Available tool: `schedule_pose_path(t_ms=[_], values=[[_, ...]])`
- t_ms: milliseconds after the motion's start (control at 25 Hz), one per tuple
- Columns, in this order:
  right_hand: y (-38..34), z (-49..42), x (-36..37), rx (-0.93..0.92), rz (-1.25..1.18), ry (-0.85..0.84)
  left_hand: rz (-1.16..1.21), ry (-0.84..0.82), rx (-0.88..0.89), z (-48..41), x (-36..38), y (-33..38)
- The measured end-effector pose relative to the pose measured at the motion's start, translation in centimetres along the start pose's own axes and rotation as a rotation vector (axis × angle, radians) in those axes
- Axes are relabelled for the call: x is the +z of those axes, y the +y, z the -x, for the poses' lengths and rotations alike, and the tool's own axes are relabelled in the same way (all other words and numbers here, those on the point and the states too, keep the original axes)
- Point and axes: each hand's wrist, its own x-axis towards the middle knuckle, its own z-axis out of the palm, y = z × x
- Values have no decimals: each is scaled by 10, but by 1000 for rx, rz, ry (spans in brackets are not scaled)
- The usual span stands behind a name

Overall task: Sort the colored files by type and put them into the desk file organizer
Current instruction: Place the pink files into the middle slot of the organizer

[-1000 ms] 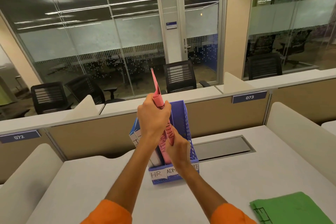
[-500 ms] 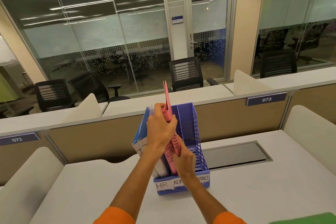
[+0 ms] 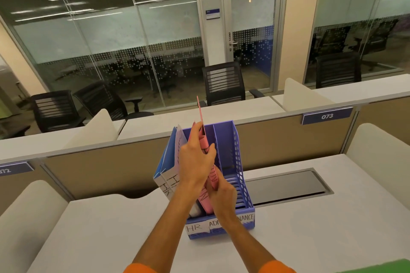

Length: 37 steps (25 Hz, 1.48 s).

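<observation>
A blue desk file organizer (image 3: 230,153) stands on the white desk, its front labelled HR, ADMIN and FINANCE. White and blue files (image 3: 172,162) marked HR fill the left slot. A pink file (image 3: 205,142) stands upright in the middle slot, its top sticking above the organizer. My left hand (image 3: 195,162) grips the pink file near its top. My right hand (image 3: 220,193) holds its lower front edge. A second pink file marked ADMIN (image 3: 205,200) sits in the same slot. The right slot looks empty.
A green file's corner (image 3: 383,267) shows at the bottom right edge. A dark cable hatch (image 3: 286,184) lies in the desk right of the organizer. Tan partitions with rounded white dividers (image 3: 377,159) enclose the desk. Office chairs stand beyond.
The pink file has gone down deeper into the middle slot, both hands lowering with it. The view has shifted so the green file is nearly out of sight.
</observation>
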Motion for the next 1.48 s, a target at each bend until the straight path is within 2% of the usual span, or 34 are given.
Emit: schedule_pose_path(t_ms=[200, 520, 720, 800, 960, 1080, 1240, 1360, 1480], values=[[20, 11, 2, 117, 129, -131, -70, -56, 10, 16, 11, -21], [26, 25, -1, 235, 236, -299, -155, -157, -98, 45, 25, -38], [13, 38, -16, 199, 57, -359, -178, -192, -111, 47, 22, -38], [14, 40, -16, 185, 144, -331, -249, -161, -67, 52, 18, -36], [17, 47, -29, 180, 249, -336, -407, 6, 59, 83, 9, -35], [22, 59, -55, 119, 302, -354, -457, 1, 57, 123, 5, -34], [37, 79, -88, 185, 210, -304, -525, -120, 17, 189, 14, -37], [45, 104, -126, 109, 122, -299, -505, -291, 5, 226, 32, -41], [37, 126, -168, 89, 207, -376, -474, -411, 22, 252, 52, -34]])
